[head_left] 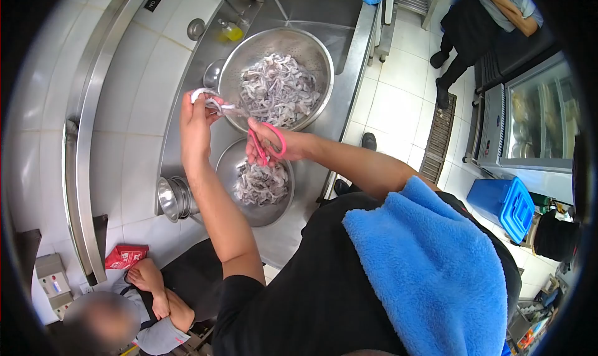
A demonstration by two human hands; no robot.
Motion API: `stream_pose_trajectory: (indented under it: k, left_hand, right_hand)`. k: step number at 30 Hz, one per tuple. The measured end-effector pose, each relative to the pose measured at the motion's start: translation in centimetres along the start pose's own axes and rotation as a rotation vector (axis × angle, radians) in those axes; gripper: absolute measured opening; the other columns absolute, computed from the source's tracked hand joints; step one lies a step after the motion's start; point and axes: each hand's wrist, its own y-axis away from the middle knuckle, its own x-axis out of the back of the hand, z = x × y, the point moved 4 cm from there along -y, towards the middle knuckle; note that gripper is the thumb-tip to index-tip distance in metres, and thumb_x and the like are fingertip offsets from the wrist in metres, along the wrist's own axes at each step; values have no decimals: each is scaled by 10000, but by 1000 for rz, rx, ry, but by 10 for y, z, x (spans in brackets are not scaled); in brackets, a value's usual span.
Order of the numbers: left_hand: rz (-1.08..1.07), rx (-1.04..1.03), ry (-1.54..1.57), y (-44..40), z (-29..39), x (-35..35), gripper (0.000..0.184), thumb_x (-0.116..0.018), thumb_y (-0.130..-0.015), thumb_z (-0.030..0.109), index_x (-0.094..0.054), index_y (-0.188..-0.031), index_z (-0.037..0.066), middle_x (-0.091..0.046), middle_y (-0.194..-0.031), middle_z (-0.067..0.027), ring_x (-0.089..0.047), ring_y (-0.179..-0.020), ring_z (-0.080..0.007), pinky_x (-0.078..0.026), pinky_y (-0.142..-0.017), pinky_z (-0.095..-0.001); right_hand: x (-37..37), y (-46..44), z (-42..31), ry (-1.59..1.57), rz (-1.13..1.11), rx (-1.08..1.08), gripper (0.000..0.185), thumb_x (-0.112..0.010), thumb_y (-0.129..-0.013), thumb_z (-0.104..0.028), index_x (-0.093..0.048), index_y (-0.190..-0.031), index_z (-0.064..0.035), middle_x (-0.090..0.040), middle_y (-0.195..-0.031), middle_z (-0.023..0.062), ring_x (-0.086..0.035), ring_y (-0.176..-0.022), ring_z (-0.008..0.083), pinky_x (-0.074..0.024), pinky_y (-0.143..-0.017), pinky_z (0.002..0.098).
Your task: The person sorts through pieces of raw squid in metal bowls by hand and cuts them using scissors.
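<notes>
Over the large bowl's (pixel 321 58) wall-side rim, a pale strip (pixel 228 109) hangs pinched in the left hand (pixel 195 114); the right hand (pixel 266 143) grips pink scissors (pixel 284 147) close by. Holding it taut, fingertips clear of the blades, should give cleaner snips. Between the desk's (pixel 274 239) long edges, a small bowl (pixel 261 216) holds similar pieces (pixel 265 184).

Wearer's dress: a black T-shirt (pixel 299 281), its short left sleeve (pixel 240 300) ending well back from the left hand (pixel 204 110). Up the arm from the right hand (pixel 265 145), a sky-blue plush towel (pixel 430 269), softly creased, covers the shoulder. Beyond the right forearm (pixel 361 161) shows a rounded dark shoe (pixel 369 141).
</notes>
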Motion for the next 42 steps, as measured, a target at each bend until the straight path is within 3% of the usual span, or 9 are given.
stream_pose_trajectory:
  k: [6, 9, 13, 14, 16, 20, 30, 35, 42]
  left_hand:
    - [-91, 27, 578, 10, -47, 32, 149, -492, -1070, 159, -561, -1147, 52, -636, -931, -99, -648, -918, -263, -539, -877, -415]
    - [-238, 48, 877, 15, -70, 32, 105, -528, -1040, 129, -546, -1120, 64, -603, -922, -88, -616, -913, -225, -546, -861, -419]
    - [-183, 24, 894, 26, -97, 24, 471, -583, -953, 41, -471, -1408, 89, -584, -1016, -90, -591, -932, -231, -521, -926, -431]
    - [-199, 22, 870, 31, -101, 20, 713, -598, -907, 1, -359, -1569, 118, -585, -1152, -114, -577, -1000, -231, -489, -993, -427]
    - [-210, -21, 819, 40, -99, 11, 822, -591, -885, -13, -274, -1631, 121, -536, -1365, -146, -555, -1192, -256, -440, -1090, -437]
    - [-315, 41, 838, 55, -119, 5, 760, -571, -900, 4, -288, -1605, 5, -458, -1522, -159, -444, -1426, -297, -337, -1199, -460]
    - [-297, 157, 668, 121, -181, 39, 271, -595, -1071, 235, -609, -1216, 7, -691, -1099, -72, -646, -974, -173, -503, -897, -334]
    - [-125, 222, 391, 151, -166, 36, 254, -571, -1094, 295, -644, -1061, 53, -653, -915, -2, -566, -833, -96, -453, -769, -278]
    - [-261, 275, -56, 174, -187, 49, 377, -560, -1097, 380, -632, -930, 50, -520, -744, 47, -414, -695, -69, -349, -622, -274]
  right_hand:
    - [2, 0, -15, 156, 34, 66, 805, -302, -1002, -796, -643, -956, -68, -683, -819, 57, -604, -625, 123, -468, -543, 262]
    - [-5, 10, -23, 234, 29, 78, 804, -367, -996, -788, -662, -915, -45, -684, -767, 66, -607, -588, 128, -458, -513, 267]
    - [-18, 22, -27, 314, 20, 14, 775, -395, -1007, -759, -682, -883, -50, -691, -763, 68, -613, -602, 124, -473, -531, 261]
    - [-20, 22, -26, 343, 25, -20, 752, -377, -1025, -737, -679, -892, -61, -690, -774, 61, -610, -613, 117, -476, -540, 258]
    - [-24, 25, -21, 329, 36, -39, 717, -382, -1041, -708, -683, -895, -74, -692, -781, 55, -609, -624, 113, -480, -550, 256]
    - [-38, 31, -21, 322, 35, 24, 709, -456, -1019, -710, -692, -861, -61, -702, -757, 64, -625, -624, 121, -482, -538, 264]
    - [-69, 29, 14, 386, -143, -108, 803, -400, -1001, -770, -688, -806, -47, -672, -707, 47, -585, -562, 108, -468, -521, 255]
    - [-69, 26, 34, 301, -194, -213, 856, -339, -982, -816, -678, -864, -39, -674, -710, 56, -593, -558, 113, -462, -507, 247]
    - [-69, 28, 67, 222, -216, -300, 860, -344, -942, -864, -615, -802, -60, -643, -676, 64, -557, -496, 128, -424, -452, 267]
